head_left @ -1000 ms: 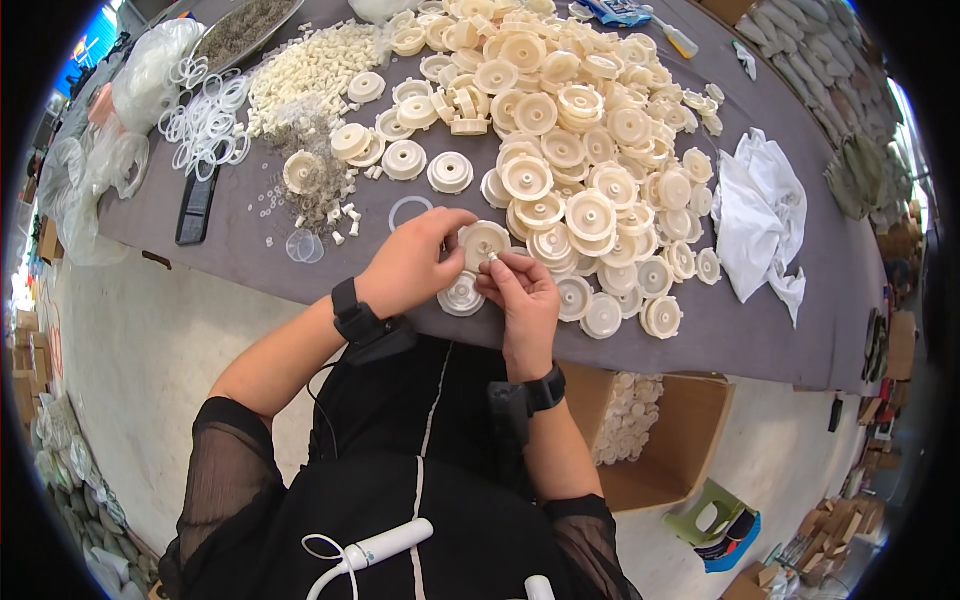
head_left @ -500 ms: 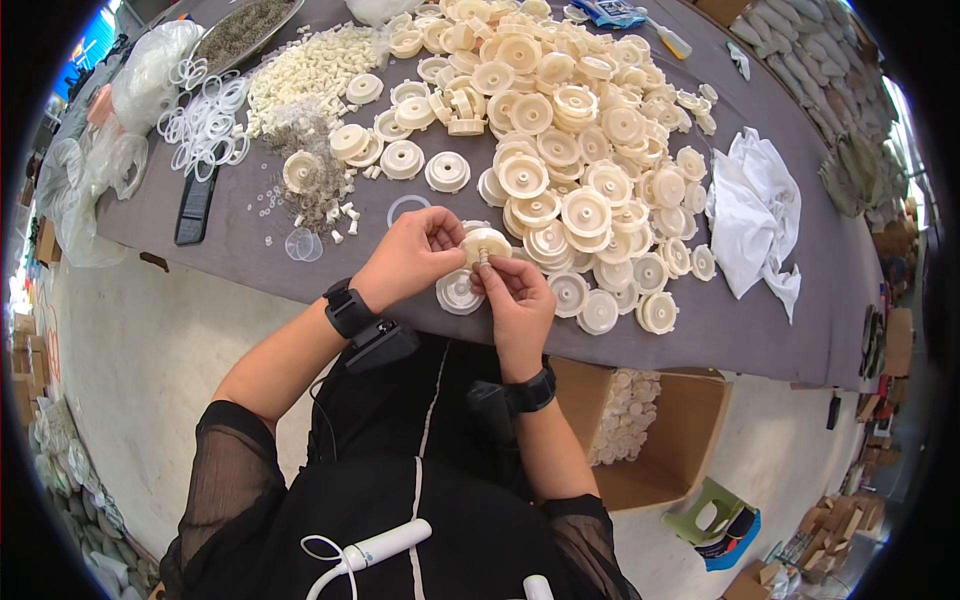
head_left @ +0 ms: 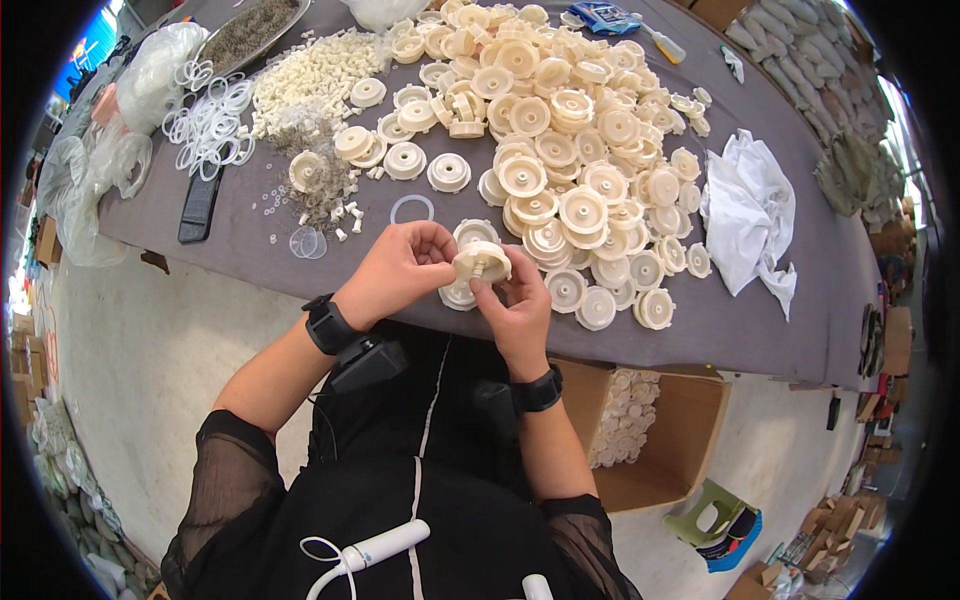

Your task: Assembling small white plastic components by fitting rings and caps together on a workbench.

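Note:
A round cream plastic cap is held tilted between my hands above the near edge of the table. My left hand has its thumb and curled fingers closed at the cap's left rim. My right hand grips the right side, fingers behind the rim and thumb low by the centre. A small pale peg stands at the cap's middle. Just behind and below it, more round caps lie on the cloth, partly hidden by my hands. A clear ring lies beyond my left hand.
A big heap of cream caps spreads to the right. Farther left are small white plugs, metal springs, clear rings and a black phone. A white cloth lies right; a cardboard box stands below.
The cap has tipped so its open inner face shows more. My right fingers have moved from the centre peg to the right rim, and my left hand has shifted slightly left and down.

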A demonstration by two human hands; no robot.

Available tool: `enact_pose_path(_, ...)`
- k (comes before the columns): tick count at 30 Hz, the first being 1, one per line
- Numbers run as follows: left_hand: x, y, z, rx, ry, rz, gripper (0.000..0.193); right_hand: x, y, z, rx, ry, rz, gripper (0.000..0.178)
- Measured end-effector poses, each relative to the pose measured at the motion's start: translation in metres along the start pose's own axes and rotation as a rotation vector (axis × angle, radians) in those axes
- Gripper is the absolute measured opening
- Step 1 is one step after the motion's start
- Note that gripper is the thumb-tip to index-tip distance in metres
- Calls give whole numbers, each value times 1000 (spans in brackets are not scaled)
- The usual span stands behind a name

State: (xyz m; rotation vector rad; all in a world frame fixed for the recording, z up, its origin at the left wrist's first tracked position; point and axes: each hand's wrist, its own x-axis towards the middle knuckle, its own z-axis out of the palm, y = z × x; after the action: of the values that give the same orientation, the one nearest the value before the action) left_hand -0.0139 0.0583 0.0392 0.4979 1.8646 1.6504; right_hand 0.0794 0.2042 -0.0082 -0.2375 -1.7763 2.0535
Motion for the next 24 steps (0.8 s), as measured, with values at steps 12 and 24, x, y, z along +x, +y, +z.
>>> enact_pose_path(12,-33,15,7,126,102,63,14,-8,-8,-1,166,-146,113,38)
enact_pose_path(24,-39,10,9,-46,36,5,12,-10,-9,0,228,-164,178,31)
